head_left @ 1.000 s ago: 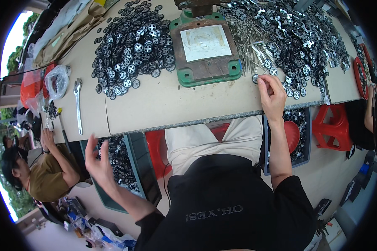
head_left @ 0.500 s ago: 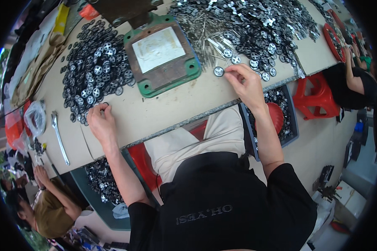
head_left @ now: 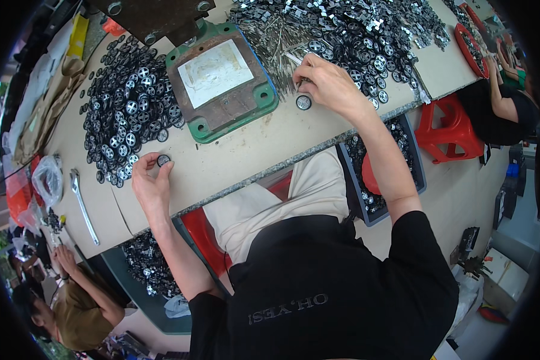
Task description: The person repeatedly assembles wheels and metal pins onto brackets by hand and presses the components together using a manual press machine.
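My left hand (head_left: 152,183) pinches a small black wheel (head_left: 163,160) with a silvery hub between thumb and fingertips, over the bare tabletop beside a heap of similar wheels (head_left: 129,108). My right hand (head_left: 327,84) is bent over the edge of a pile of thin metal pins (head_left: 273,45), fingertips drawn together. What those fingertips hold, if anything, is hidden. A single wheel (head_left: 303,102) lies on the table just below the right fingers. Between the hands stands a green-based press (head_left: 222,117) with a pale pad (head_left: 216,72) on its bed.
More wheels (head_left: 372,66) and small metal parts lie at the back right. An adjustable wrench (head_left: 84,207) rests at the left. Bins of parts (head_left: 423,171) flank my legs below the table edge (head_left: 264,174). A red stool (head_left: 450,132) stands at right; other people sit at both sides.
My right hand has moved from beside the single wheel to the pins behind it. My left hand has come away from the wheel heap and turned, showing the wheel it holds. The view has shifted slightly.
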The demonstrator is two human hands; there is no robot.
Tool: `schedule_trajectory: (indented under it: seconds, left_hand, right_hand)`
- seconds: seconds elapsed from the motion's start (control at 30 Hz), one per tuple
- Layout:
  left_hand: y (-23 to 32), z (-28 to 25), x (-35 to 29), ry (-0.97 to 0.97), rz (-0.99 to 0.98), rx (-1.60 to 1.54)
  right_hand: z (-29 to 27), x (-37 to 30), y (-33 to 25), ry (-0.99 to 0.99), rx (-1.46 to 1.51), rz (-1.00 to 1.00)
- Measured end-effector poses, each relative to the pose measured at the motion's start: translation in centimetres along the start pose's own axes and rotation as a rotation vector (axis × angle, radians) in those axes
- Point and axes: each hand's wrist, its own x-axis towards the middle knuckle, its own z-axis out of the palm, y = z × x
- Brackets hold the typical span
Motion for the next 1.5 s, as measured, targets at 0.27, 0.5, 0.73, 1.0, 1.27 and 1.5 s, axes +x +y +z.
schedule_trajectory:
  seconds: [0.27,0.5,0.73,1.0,1.27,1.5]
  left_hand:
    - [4.5,1.0,-2.0,-0.243,-0.366,-0.935]
    - [10.0,4.3,-3.5,-0.581,-0.583,-1.337]
    - [11.4,5.9,-3.5,-0.686,-0.618,-1.502]
    - [11.5,6.2,-3.6,-0.692,-0.651,-1.511]
    - [11.2,6.4,-3.7,-0.722,-0.653,-1.525]
    - [11.1,6.3,-3.8,-0.721,-0.64,-1.523]
  right_hand:
    - [0.4,1.6,0.6,-0.068,-0.045,0.027]
    - [-0.4,2.0,-1.1,-0.003,0.069,-0.006]
    - [0.7,1.6,0.7,-0.079,-0.045,-0.068]
    - [0.0,1.3,-2.0,0.122,0.238,-0.085]
    - [1.9,-3.5,-7.4,-0.146,1.276,0.327]
    - [3.7,-3.9,-7.1,-0.103,1.32,0.334]
